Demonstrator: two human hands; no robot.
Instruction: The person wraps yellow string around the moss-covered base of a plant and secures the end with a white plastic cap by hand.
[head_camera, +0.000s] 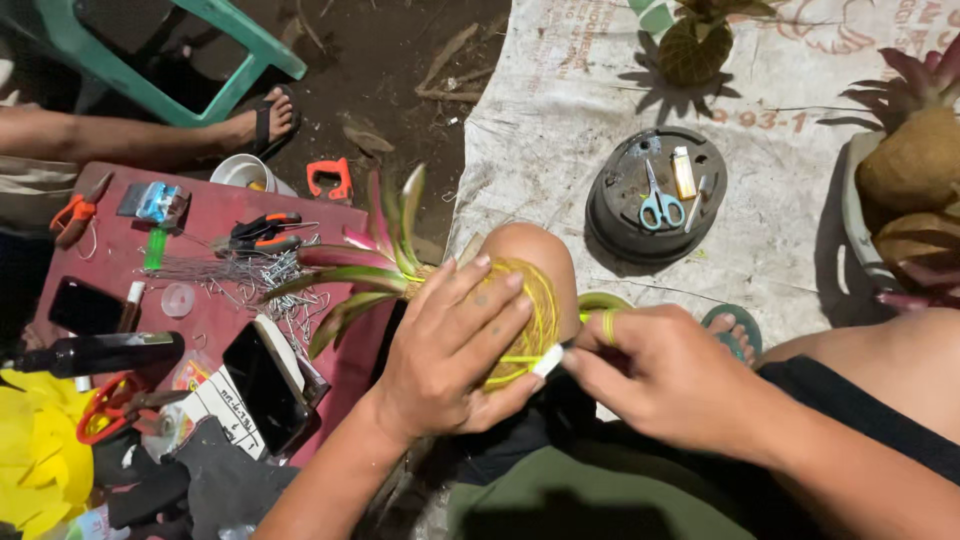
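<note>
My left hand (450, 345) cups a small pineapple (527, 300) wrapped in yellow strands, pressing it against my knee (530, 250). Its red and green leaves (370, 265) point left. My right hand (650, 375) pinches a small white piece (548, 362) against the fruit's lower side, and a yellow strand (608, 326) loops round one of its fingers.
A dark red table (215, 215) at left carries phones, pliers, a pile of metal pins, a black bottle and orange-handled scissors. A round black lid (655, 195) on the white sack holds blue scissors and a lighter. More pineapples sit top and right. Another person's foot rests by a green stool.
</note>
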